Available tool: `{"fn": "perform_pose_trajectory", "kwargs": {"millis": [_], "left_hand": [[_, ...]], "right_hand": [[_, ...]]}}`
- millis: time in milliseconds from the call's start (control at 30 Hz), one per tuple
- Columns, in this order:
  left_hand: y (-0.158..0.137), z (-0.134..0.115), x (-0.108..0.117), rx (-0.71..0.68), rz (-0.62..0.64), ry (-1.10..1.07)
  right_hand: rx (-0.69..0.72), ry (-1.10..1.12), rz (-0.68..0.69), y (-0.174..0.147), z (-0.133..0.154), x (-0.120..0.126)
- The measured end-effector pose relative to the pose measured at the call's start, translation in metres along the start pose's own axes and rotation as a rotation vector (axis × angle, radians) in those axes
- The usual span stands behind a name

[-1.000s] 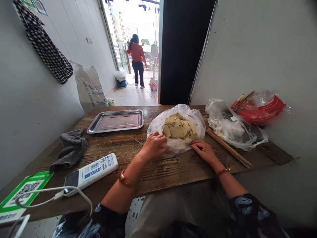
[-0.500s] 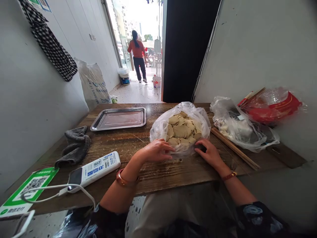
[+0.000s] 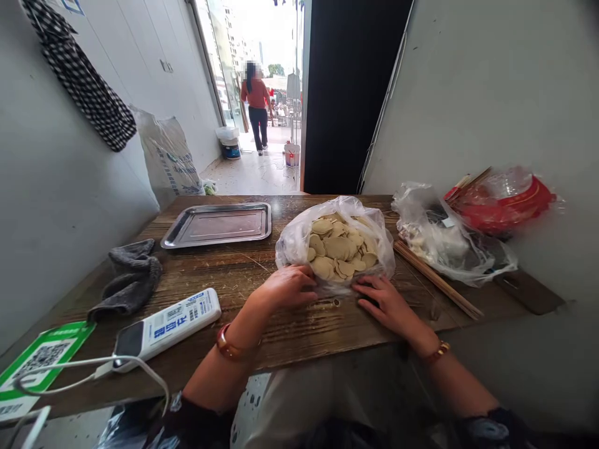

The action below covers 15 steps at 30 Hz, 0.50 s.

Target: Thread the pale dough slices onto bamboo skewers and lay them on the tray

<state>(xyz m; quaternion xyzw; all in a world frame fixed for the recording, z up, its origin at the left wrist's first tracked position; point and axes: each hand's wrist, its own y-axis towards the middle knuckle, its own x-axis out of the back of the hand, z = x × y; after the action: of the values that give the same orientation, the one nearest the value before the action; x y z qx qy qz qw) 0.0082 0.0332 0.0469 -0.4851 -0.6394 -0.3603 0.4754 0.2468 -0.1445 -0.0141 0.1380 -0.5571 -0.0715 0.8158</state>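
A clear plastic bag [image 3: 294, 237] lies open on the wooden table [image 3: 299, 324], filled with several flat, pale round slices [image 3: 337, 249]. My left hand [image 3: 286, 285] rests at the bag's near left edge, fingers curled on the plastic. My right hand [image 3: 384, 300] lies flat on the table at the bag's near right edge, fingertips touching the plastic. Both wrists wear bracelets.
A steel tray [image 3: 218, 225] sits at the far left, a grey cloth [image 3: 128, 279] and a phone [image 3: 163, 324] with a white cable nearer me. Bamboo skewers [image 3: 437, 280], another plastic bag [image 3: 444, 240] and a red packet [image 3: 503, 202] lie at right. A person [image 3: 256, 106] stands in the far doorway.
Both hands slid from the bag's sides toward me, down to its near edge. The person in the doorway walked farther off.
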Motion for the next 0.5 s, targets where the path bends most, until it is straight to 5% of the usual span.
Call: {"fn": "perform_pose_trajectory", "kwargs": {"millis": [267,500], "left_hand": [[0.007,0.009,-0.019,0.062,-0.119,0.126],[0.009,0.019,-0.017,0.094,-0.226,-0.11]], "right_hand": [[-0.001,-0.025,-0.055,0.018,-0.004,-0.01],[-0.069,0.116,-0.385,0.035,0.001,0.024]]}}
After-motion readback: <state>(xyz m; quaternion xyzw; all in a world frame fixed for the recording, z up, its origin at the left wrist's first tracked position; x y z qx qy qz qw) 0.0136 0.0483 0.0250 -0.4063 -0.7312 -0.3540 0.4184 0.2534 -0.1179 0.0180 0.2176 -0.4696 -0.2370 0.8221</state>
